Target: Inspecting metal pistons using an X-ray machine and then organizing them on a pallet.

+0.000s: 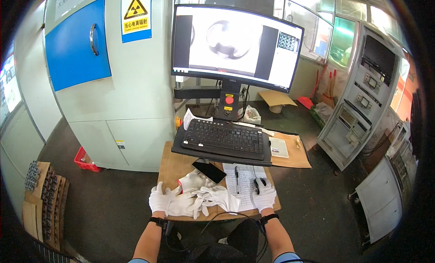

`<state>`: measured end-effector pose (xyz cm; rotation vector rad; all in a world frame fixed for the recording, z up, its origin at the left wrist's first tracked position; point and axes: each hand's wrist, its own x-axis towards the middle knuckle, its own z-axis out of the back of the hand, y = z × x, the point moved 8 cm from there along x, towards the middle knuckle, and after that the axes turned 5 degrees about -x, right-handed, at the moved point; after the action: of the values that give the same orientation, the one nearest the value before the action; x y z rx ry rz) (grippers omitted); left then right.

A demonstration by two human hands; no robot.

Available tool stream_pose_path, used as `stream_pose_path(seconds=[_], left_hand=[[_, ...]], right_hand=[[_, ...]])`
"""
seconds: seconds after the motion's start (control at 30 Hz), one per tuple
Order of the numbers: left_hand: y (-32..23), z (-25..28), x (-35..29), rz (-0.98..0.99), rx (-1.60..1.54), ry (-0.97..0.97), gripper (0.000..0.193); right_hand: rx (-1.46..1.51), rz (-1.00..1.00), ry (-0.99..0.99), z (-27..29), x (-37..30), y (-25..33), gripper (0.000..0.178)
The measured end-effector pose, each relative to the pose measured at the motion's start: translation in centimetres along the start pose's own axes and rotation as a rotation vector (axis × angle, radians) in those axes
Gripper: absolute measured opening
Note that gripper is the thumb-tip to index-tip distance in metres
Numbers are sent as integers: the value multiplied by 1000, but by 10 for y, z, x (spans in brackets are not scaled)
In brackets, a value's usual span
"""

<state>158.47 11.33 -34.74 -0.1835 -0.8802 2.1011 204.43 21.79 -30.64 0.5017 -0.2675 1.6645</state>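
The brown worktop (168,170) spans the space before the person, the black keyboard (226,135) on a tray at its far side. Loose white gloves (218,197) heap between the hands; they look light, limp and soft, easiest gathered by a cuff. A printed sheet (247,190) lies right of them. The gloved left hand (161,199) rests at the heap's left edge; whether it pinches any fabric, I cannot tell. The gloved right hand (265,196) curls over the black mouse (258,185) on the sheet: probably light, stiff and slightly slippery under fabric, best held by its sides.
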Motion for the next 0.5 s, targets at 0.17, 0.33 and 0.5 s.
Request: stream_pose_path(seconds=[0.17, 0.33, 0.5], left_hand=[[1, -1, 1, 0, -3, 6, 47], [0, 1, 1, 14, 8, 0, 47], [3, -2, 2, 5, 2, 10, 48]], right_hand=[[-17, -2, -9, 3, 0, 1, 51], [-15, -20, 15, 4, 0, 2, 51], [-22, -24, 20, 1, 0, 0, 51]])
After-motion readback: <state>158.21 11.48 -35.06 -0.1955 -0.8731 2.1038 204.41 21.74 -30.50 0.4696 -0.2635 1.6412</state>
